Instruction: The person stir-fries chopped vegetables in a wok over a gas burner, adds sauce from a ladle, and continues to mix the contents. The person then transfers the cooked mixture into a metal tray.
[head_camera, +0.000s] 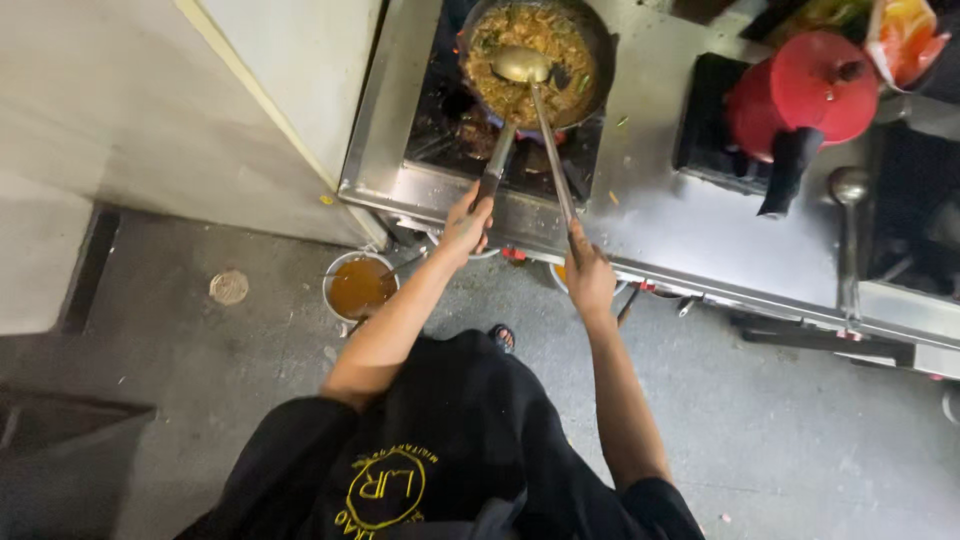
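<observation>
- Wok (590, 40): dark round pan on the burner at the far end of the steel bench (660, 215), full of brown noodle-like food (530, 60) with green bits. Glossy, wet-looking.
- Left hand (467, 222) wrapped shut around the wok handle (495, 165), a straight metal bar running from the wok back toward the person.
- Right hand (588, 275) closed on the end of the ladle (522, 65): long thin steel shaft, round shiny bowl lying on the food near the wok's middle.
- Risk: wok is loaded near the rim; a hard push with the ladle would likely throw food over the edge. Scraps already lie on the bench right of the wok.
- Risk: flame glow shows under the wok, close to the handle root. Left hand sliding forward means a burn, I'd judge.
- Risk: long shaft held at its tip gives poor leverage; a greasy grip could let it twist.
- Right of the wok: red kettle (805, 95), rounded, matte, black handle, on a second burner. A second ladle (848, 230) lies beyond it.
- Below the wok, on the grey concrete floor (800, 440): round metal pot (360, 285) of brown liquid, close to the person's foot; a kick would spill it.
</observation>
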